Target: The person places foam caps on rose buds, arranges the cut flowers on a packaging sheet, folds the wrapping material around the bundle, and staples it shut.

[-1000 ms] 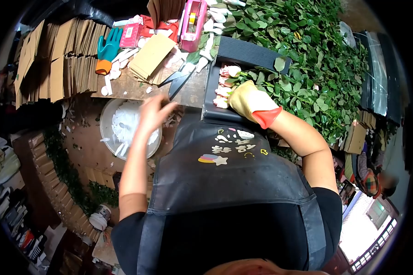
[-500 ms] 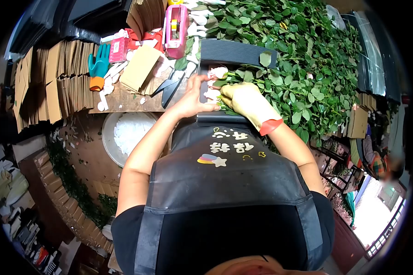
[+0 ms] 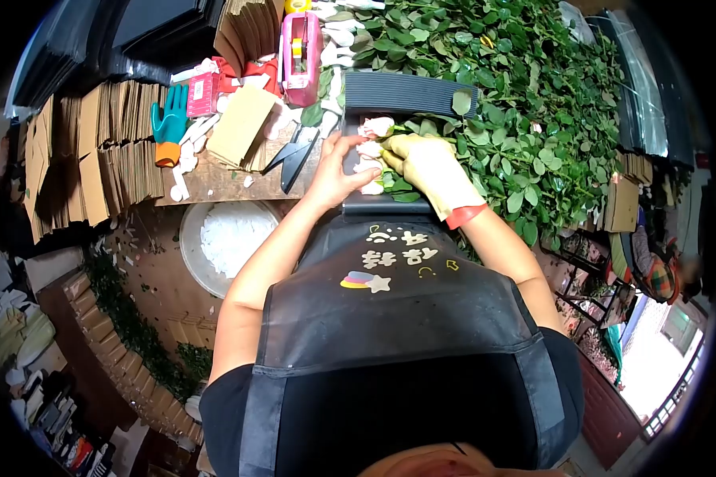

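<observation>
Several pale pink roses lie side by side in a dark ribbed tray (image 3: pixel 410 94), blooms to the left and leafy stems to the right. My left hand (image 3: pixel 334 173) is bare, its thumb and fingers apart against the bloom ends. The thumb touches the nearest bloom. On my right hand (image 3: pixel 429 168) is a pale yellow glove with a red cuff; its fingers close on a rose (image 3: pixel 369 149) just behind the bloom. The glove hides part of the stems. A farther rose (image 3: pixel 376 126) lies above the fingertips.
Black-handled scissors (image 3: pixel 297 159), folded cardboard (image 3: pixel 243 123), a pink tape dispenser (image 3: pixel 301 60) and a teal glove (image 3: pixel 169 123) lie on the left of the table. Leafy stems (image 3: pixel 533 119) heap up at right. A white tub (image 3: pixel 231 246) with white pieces stands below the table edge.
My right hand has shifted slightly upward along the roses, uncovering more of the nearer blooms and leaves. My left hand stays at the bloom ends. The whole view has tilted a little.
</observation>
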A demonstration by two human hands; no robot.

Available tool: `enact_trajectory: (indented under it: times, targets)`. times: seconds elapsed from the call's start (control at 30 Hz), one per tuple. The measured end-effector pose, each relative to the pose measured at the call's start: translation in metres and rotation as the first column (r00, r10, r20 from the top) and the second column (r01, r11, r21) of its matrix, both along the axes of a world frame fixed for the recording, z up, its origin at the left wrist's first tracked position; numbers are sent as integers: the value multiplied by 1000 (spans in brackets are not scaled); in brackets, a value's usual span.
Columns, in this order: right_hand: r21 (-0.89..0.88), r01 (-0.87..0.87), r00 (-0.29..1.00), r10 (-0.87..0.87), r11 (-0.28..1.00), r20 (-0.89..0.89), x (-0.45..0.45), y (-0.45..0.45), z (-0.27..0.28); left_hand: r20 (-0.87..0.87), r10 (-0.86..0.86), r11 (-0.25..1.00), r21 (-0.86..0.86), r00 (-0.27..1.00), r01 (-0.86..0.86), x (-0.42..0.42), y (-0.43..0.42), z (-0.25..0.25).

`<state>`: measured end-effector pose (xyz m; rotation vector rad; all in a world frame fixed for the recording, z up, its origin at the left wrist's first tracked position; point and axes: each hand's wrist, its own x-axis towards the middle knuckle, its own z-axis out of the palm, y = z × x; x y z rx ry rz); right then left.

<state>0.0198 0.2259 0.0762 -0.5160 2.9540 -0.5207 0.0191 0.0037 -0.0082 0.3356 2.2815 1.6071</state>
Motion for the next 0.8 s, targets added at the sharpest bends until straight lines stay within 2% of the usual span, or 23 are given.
enact_trajectory:
  times: [0.03, 0.13, 0.17, 0.27, 0.33, 0.4, 0.43, 0.47, 0.53, 0.63, 0.73, 0.8]
  targets:
    - [-57, 4, 999, -2, 998, 45, -3, 2, -4, -4, 2, 1000, 10, 1000, -2, 0, 0, -3]
    - [-24, -75, 990, 77, 997, 122, -4, 2, 0, 39, -4, 1000, 26, 999, 3, 0, -2, 3]
    - [46, -137, 985, 131, 989, 112, -6, 1, -3, 61, -9, 999, 34, 998, 7, -1, -1, 5]
    - [92, -151, 988, 146, 984, 57, -5, 1, -2, 231, -4, 992, 121, 973, -25, -12, 3, -14]
    - [92, -143, 990, 143, 985, 15, 2, 1, 6, 309, 69, 968, 208, 949, -138, -11, 10, -12]
    - [-56, 47, 995, -52, 997, -82, 15, -3, 27, 184, 107, 982, 137, 977, -133, -9, 11, -13]
    - [46, 160, 987, -160, 986, -3, 17, -2, 30, 113, 133, 985, 93, 985, -144, -7, 12, -7]
    - [2, 183, 981, -182, 983, -66, 21, 3, 27, 97, 156, 982, 92, 983, -165, -5, 15, -7]
    - [80, 207, 978, -209, 975, 13, 20, 3, 20, 63, 188, 978, 79, 980, -193, -1, 17, -5]
    - [-31, 159, 987, -160, 987, -31, 16, -3, 19, 139, 185, 966, 154, 973, -206, 0, 17, -25]
    - [76, 176, 976, -184, 981, 114, 8, 1, 14, 120, 179, 972, 133, 977, -194, 0, 17, -23]
    - [25, 141, 985, -143, 990, 100, -1, 2, 13, 42, 181, 981, 69, 983, -183, 0, 16, -20]
